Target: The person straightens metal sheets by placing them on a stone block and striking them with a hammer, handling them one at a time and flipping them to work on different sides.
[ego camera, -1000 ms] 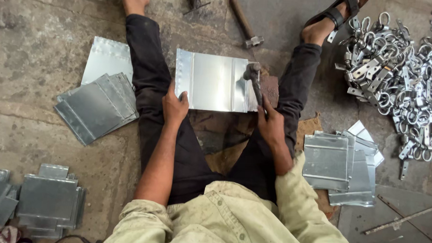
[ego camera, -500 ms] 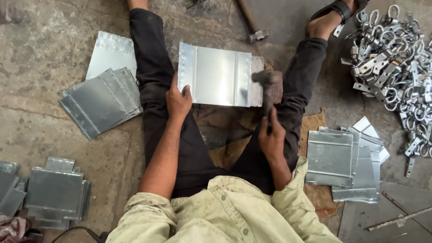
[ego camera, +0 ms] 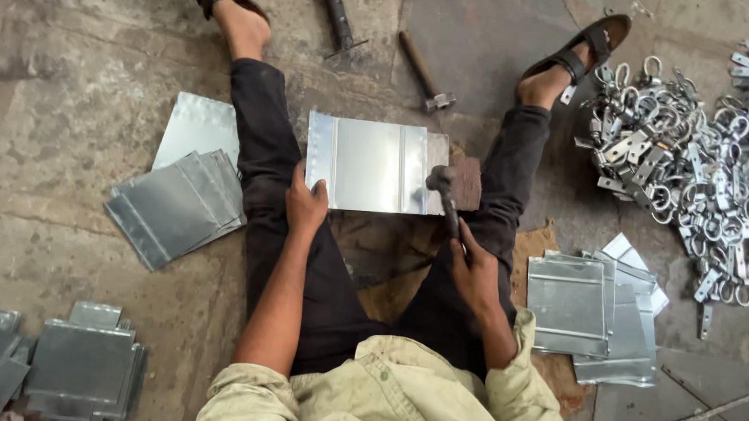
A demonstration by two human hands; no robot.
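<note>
Pressing down on the near left corner of a shiny metal sheet (ego camera: 368, 164), the left hand (ego camera: 305, 206) lies with its fingers (ego camera: 318, 185) spread flat on the edge, pinning rather than gripping. The right hand (ego camera: 473, 269) has its fingers wrapped tight around the handle of a hammer (ego camera: 444, 192), whose head sits just beyond them at the sheet's right edge, over a rusty block (ego camera: 466, 182). The sheet rests on the floor between the person's outstretched legs, just ahead of both sets of fingers. It looks thin, stiff and light, with sharp edges and a slick surface, so it would likely slide under a blow unless held flat by a palm near a corner, well away from the hammer. Out past the left fingers lies a stack of similar sheets (ego camera: 177, 206); out past the right fingers, another stack (ego camera: 585, 308). Farther off to the right is a heap of metal rings and clips (ego camera: 705, 158), and a second hammer (ego camera: 424, 72) lies beyond the sheet.
</note>
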